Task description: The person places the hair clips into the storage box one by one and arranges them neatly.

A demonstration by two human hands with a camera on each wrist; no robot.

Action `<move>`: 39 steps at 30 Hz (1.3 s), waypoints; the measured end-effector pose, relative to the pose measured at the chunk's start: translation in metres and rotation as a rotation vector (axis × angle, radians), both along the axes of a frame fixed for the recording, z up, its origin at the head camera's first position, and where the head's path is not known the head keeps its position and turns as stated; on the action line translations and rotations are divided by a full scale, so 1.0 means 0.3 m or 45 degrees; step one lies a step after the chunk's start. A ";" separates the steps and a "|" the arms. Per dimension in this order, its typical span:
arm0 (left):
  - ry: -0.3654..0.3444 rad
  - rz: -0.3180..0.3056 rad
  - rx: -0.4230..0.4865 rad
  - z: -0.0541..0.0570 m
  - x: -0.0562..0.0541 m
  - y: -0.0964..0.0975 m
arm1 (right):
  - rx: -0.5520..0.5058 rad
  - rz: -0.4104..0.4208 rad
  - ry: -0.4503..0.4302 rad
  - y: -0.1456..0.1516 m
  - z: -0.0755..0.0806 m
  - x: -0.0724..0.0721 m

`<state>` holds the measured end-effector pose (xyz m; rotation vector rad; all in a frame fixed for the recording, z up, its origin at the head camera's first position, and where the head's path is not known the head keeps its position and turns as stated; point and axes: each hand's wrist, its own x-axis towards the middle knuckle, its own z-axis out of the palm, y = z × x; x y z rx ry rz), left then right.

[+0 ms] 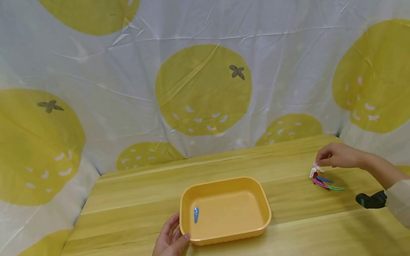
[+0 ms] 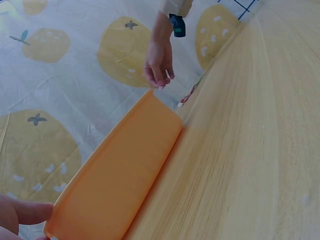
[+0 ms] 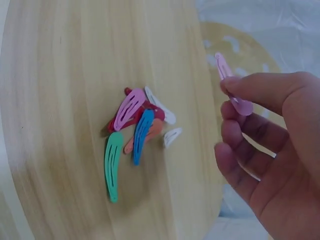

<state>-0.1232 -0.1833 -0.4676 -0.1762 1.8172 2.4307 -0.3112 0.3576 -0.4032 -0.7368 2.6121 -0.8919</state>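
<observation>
My right hand (image 1: 341, 157) pinches a light pink snap hair clip (image 3: 243, 106) between thumb and forefinger, above a small pile of clips. In the right wrist view the pile holds a green clip (image 3: 113, 167), a blue clip (image 3: 143, 134), a darker pink clip (image 3: 128, 110), an orange clip (image 3: 152, 131), red clips and white clips (image 3: 172, 136). With thumb on the rim and fingers along the outside, my left hand (image 1: 167, 248) grips the left front corner of a yellow plastic tray (image 1: 232, 238). A single blue clip (image 1: 196, 215) lies inside, near its left wall.
The tray stands on a wood-grain table (image 1: 134, 203), left of the pile. A white curtain (image 1: 200, 23) with yellow fruit prints hangs behind the table and at both sides. A dark strap (image 1: 371, 200) sits at the right wrist.
</observation>
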 end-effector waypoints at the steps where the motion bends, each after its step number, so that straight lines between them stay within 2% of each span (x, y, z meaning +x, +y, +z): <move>1: -0.001 0.000 0.002 0.000 0.000 0.000 | 0.003 0.011 0.007 -0.004 0.004 -0.001; 9: 0.006 -0.006 0.008 -0.002 0.004 -0.002 | 0.013 0.077 0.058 -0.040 0.030 -0.009; 19: 0.010 -0.003 0.001 -0.001 0.004 -0.004 | 0.031 0.044 0.102 -0.105 0.060 -0.035; 22: 0.009 -0.004 0.001 0.001 0.004 -0.003 | 0.046 0.045 0.082 -0.132 0.074 -0.043; 29: 0.012 -0.004 -0.001 0.002 0.003 -0.002 | 0.035 0.139 0.108 -0.209 0.107 -0.046; 39: -0.001 -0.001 -0.013 0.002 0.003 -0.003 | 0.025 0.223 0.156 -0.322 0.115 -0.070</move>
